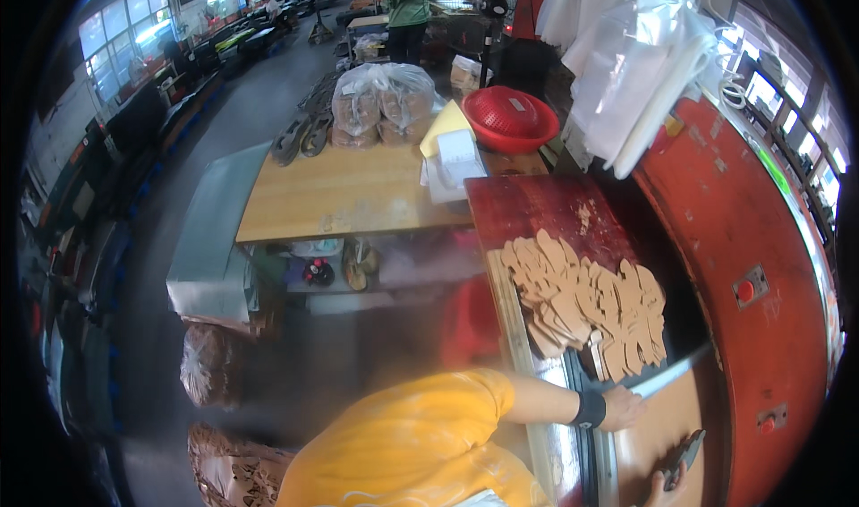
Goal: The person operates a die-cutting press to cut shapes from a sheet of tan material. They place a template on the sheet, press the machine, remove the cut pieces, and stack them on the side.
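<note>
left hand [624, 409], one: fingers loosely bent at the edge of a tan sheet [658, 428], perhaps placed to steady it; whether it presses or pinches, i cannot tell from here. one black wristband [591, 409].

right hand [669, 489], one: thumb and finger closed about one dark pointed piece [684, 455], over the tan sheet; seemingly held by its side for control.

tan cut pieces [582, 306], one heap, overlapped past counting: at the near side of one dark red board [510, 203], ahead of the hands, likely for easy reach.

red machine [707, 203], one, to the right: two red buttons [745, 292] on its face, presumably set there for quick pressing.

hanging clear bags [626, 68], uncounted: probably hung to spare surface space.

wooden table [358, 189], one: bears one red basket [514, 113] and clear-bagged brown bundles [358, 100], number unclear.
</note>
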The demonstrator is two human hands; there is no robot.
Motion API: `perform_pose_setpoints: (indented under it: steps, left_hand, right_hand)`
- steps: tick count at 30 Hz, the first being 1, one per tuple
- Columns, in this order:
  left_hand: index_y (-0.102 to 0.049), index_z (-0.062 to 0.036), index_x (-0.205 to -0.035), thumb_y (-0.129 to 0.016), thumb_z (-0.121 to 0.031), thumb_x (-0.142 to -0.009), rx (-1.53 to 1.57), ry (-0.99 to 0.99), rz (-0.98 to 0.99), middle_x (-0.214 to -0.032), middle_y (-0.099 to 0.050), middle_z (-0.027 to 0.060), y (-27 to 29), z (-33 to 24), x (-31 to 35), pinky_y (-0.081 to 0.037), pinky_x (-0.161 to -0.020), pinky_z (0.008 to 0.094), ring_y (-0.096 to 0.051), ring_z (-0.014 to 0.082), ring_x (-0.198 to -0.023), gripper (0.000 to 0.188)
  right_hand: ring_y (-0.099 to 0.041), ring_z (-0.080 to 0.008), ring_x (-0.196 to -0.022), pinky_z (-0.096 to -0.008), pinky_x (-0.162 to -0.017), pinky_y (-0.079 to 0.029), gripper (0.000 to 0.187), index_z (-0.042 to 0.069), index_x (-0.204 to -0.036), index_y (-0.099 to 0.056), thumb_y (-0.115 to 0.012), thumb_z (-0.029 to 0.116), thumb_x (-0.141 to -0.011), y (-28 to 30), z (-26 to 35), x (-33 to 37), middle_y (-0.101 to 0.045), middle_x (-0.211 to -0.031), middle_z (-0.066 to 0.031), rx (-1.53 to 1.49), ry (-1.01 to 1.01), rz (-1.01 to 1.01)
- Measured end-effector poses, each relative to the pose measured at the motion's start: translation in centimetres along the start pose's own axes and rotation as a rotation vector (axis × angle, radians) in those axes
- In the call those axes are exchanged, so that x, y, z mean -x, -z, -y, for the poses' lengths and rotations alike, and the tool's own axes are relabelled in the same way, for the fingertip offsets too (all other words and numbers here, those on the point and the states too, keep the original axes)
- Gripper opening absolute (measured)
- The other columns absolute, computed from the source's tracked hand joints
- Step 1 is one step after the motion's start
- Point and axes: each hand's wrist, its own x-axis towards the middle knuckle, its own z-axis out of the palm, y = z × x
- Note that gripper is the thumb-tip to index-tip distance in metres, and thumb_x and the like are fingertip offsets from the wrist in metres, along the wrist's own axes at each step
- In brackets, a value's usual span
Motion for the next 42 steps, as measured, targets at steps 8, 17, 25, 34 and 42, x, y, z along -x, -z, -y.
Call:
perform_pose_setpoints:
  steps: [8,17,25,34,42]
  left_hand:
    - [-0.057,-0.0036,-0.101,-0.049,-0.017,-0.086,0.052,-0.124,0.216,-0.093,-0.063,0.0157,3.1,1.1,-0.2,-0.053,-0.068,0.0445,-0.065,0.0321,-0.082,0.021]
    - [-0.063,-0.0078,-0.092,-0.053,-0.008,-0.081,0.197,-0.326,0.161,-0.086,-0.061,0.0144,1.0,3.4,1.0,-0.052,-0.066,0.0413,-0.063,0.0297,-0.082,0.015]
    - [-0.066,-0.0106,-0.103,-0.061,-0.015,-0.084,0.132,-0.079,0.136,-0.077,-0.058,0.0099,4.3,0.8,-0.7,-0.049,-0.059,0.0403,-0.06,0.0307,-0.069,0.021]
    - [-0.066,-0.0093,-0.106,-0.067,-0.02,-0.08,0.144,-0.005,0.16,-0.079,-0.055,0.0091,5.8,2.2,1.2,-0.048,-0.061,0.0392,-0.06,0.0284,-0.073,0.028]
    - [-0.065,-0.0074,-0.106,-0.07,-0.022,-0.078,0.227,0.051,0.196,-0.078,-0.054,0.0095,5.8,3.0,1.2,-0.048,-0.061,0.0396,-0.06,0.0302,-0.07,0.032]
  right_hand:
    - [-0.049,-0.0329,-0.121,-0.041,-0.101,-0.039,0.073,0.002,-0.133,-0.044,-0.071,0.04,-0.078,-3.7,0.1,-1.9,-0.048,-0.132,-0.0249,0.725,-0.152,0.148]
    - [-0.05,-0.037,-0.11,-0.0451,-0.092,-0.043,0.072,0.015,-0.125,-0.054,-0.075,0.038,-0.06,-3.9,-0.7,-0.1,-0.051,-0.119,-0.0196,0.753,-0.13,-0.078]
    - [-0.053,-0.0326,-0.093,-0.0397,-0.084,-0.045,0.057,0.015,-0.109,-0.064,-0.076,0.034,-0.057,-5.6,2.0,-1.6,-0.051,-0.099,-0.0158,0.647,-0.029,-0.194]
    - [-0.051,-0.0306,-0.091,-0.0375,-0.08,-0.045,0.056,0.013,-0.109,-0.064,-0.076,0.032,-0.058,-9.9,3.0,-5.3,-0.05,-0.095,-0.0139,0.715,0.108,-0.224]
    - [-0.05,-0.0289,-0.087,-0.038,-0.08,-0.043,0.056,0.013,-0.109,-0.064,-0.077,0.032,-0.058,-11.6,2.4,-6.2,-0.048,-0.091,-0.0118,0.73,0.097,-0.137]
